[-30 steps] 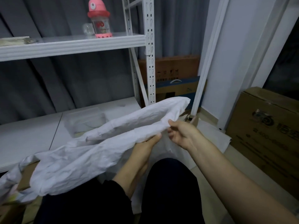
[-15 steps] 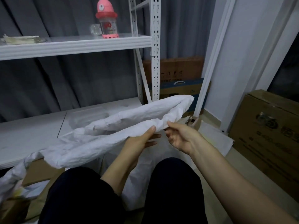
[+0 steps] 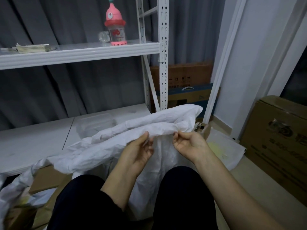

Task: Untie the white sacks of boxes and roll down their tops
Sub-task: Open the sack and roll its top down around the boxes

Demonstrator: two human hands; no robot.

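Both hands at the rolled rim of the white sack (image 3: 116, 146), close together. Left hand (image 3: 137, 151): thumb up against the fold, fingers curled beneath, pinching it. Right hand (image 3: 189, 145): fingertips nipping the same fold just beside. Half a second ago the left fingers were splayed; they have now re-closed on the rim. Judgement: regrip done, sack mouth open, next turn of the roll-down can begin. Cardboard (image 3: 49, 180) shows below the left hand.

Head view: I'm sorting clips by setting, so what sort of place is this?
Probably a storeroom or spare room used for storage. A white slotted-metal shelving rack stands before grey curtains, brown printed cardboard cartons sit on the floor, and the person handles a crinkled white sack.
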